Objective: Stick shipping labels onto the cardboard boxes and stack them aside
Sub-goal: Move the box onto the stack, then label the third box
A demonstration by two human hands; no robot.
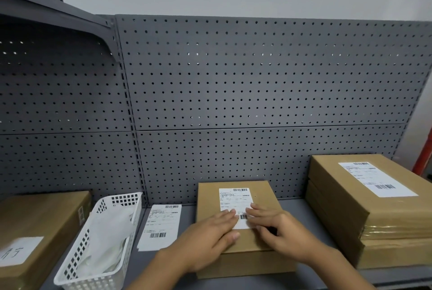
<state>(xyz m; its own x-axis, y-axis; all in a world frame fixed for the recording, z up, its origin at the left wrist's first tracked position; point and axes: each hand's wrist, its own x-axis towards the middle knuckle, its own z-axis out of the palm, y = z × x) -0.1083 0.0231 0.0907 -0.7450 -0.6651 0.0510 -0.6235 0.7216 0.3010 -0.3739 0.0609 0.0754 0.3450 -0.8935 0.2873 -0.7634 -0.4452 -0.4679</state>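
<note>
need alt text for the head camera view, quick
Both hands, left hand and right hand, press a shipping label flat onto a cardboard box on a grey shelf. Labelled boxes are stacked to the right.

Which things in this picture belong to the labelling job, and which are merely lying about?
Part of the job:
- middle box
- its label
- left hand
- right hand
- spare label
- labelled stack

Lying about:
- white basket
- left-hand box
- pegboard
</note>
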